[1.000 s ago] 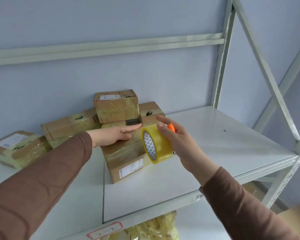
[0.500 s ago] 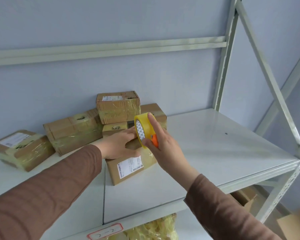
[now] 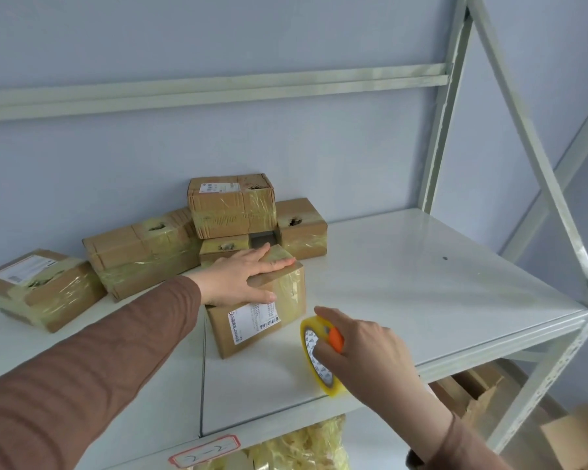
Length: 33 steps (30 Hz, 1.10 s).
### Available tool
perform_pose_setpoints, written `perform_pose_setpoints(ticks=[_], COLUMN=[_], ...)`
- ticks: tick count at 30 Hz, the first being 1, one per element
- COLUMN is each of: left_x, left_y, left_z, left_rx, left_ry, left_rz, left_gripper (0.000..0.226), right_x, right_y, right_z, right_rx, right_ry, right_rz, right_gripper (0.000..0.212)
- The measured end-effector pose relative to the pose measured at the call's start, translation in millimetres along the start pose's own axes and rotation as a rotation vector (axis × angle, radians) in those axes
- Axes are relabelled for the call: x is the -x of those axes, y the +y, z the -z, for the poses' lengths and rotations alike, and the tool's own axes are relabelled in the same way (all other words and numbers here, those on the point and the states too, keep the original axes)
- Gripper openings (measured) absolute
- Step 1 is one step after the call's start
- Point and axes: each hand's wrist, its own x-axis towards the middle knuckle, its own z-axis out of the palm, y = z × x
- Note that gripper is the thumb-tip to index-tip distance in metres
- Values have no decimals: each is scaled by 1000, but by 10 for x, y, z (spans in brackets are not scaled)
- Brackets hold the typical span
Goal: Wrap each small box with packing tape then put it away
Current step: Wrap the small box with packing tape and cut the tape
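Head camera looked down on a white metal shelf (image 3: 404, 283). Near the shelf's middle sat a small cardboard box (image 3: 262, 317) with a white printed label on its near face and clear tape across its top. The left hand (image 3: 241, 279) lay flat on that top, fingers straight and together, pointing toward 2 o'clock, the thumb stretched along the box's front edge.

At about 4 o'clock from the box, just beside its near right corner, the right hand (image 3: 364, 347) gripped a roll of yellowish packing tape (image 3: 316, 357) standing on edge on the shelf. Its fingers were curled over the roll's rim and the thumb was tucked into the core. An orange cutter (image 3: 336, 339) was pressed between the fingers and the roll. Whether a strip still ran from roll to box could not be told.

At 12 o'clock from the held box, four taped boxes (image 3: 231, 205) were stacked against the wall, one resting on top of the others. Well apart, at 9 o'clock, another taped box (image 3: 38, 290) sat alone. Both sleeves were brown. Crumpled yellowish tape (image 3: 302, 446) showed under the shelf's front edge at 6 o'clock.
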Motion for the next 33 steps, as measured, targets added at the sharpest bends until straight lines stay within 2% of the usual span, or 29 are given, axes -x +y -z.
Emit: perform_pose_setpoints(ticks=[2, 6, 7, 11, 14, 17, 18, 21, 23, 25, 28, 33], left_x=[-12, 37, 51, 95, 138, 168, 181, 191, 150, 111, 98, 97], left_y=[8, -62, -79, -176, -161, -108, -101, -112, -117, -139, -201, -224], left_z=[42, 269, 309, 293, 191, -13, -79, -176, -197, -214, -236, -238], left_rx=[89, 661, 707, 576, 201, -168, -248, -400, -407, -388, -313, -1], left_ry=[-3, -140, -161, -109, 75, 288, 304, 225, 178, 181, 197, 78], left_rz=[5, -55, -55, 3, -46, -157, -168, -106, -81, -78, -82, -102], left_gripper=[72, 60, 58, 55, 56, 58, 65, 118, 130, 121, 104, 85], right_x=[-49, -199, -251, -424, -486, -492, -471, -364, -344, -411, -574, -538], right_y=[-20, -109, -134, -302, -375, -343, -322, -279, -299, -356, -424, -446], right_z=[53, 274, 320, 356, 295, 238, 205, 61, -17, -39, 30, 163], right_rx=[-2, -73, -93, -117, -92, -110, -148, -302, -375, -396, -304, -145], right_ry=[-20, 35, 63, 103, 177, 248, 259, 211, 176, 182, 169, 166], right_rz=[-6, 48, 57, 63, 75, 113, 125, 182, 218, 237, 240, 187], right_gripper=[56, 46, 40, 32, 34, 48, 56, 75, 80, 79, 69, 48])
